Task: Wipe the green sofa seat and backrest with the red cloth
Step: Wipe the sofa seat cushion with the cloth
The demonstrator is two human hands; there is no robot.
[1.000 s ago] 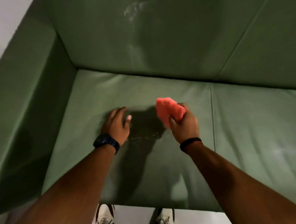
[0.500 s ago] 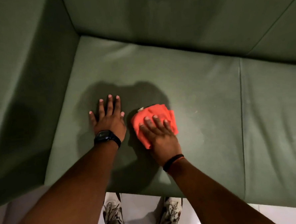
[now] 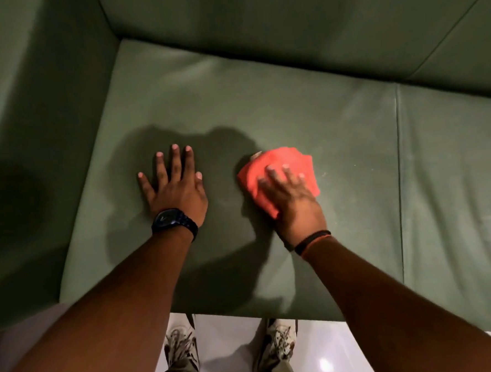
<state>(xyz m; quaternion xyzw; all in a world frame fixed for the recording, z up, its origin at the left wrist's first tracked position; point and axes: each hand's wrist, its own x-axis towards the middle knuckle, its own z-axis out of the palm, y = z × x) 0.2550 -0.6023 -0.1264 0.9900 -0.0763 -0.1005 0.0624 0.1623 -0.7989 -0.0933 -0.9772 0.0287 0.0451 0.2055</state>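
Both hands lie flat on my sofa seat (image 3: 262,104): left hand (image 3: 175,190) spread empty, right hand (image 3: 292,203) pressing red cloth (image 3: 283,166) beside it.

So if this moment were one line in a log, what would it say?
step: wiping seat | right hand: flat on red cloth | left hand: flat on sofa seat | backrest: untouched

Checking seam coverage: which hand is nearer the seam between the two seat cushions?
Right. The right hand presses the red cloth on the seat, left of the seam; the left hand lies flat farther left.
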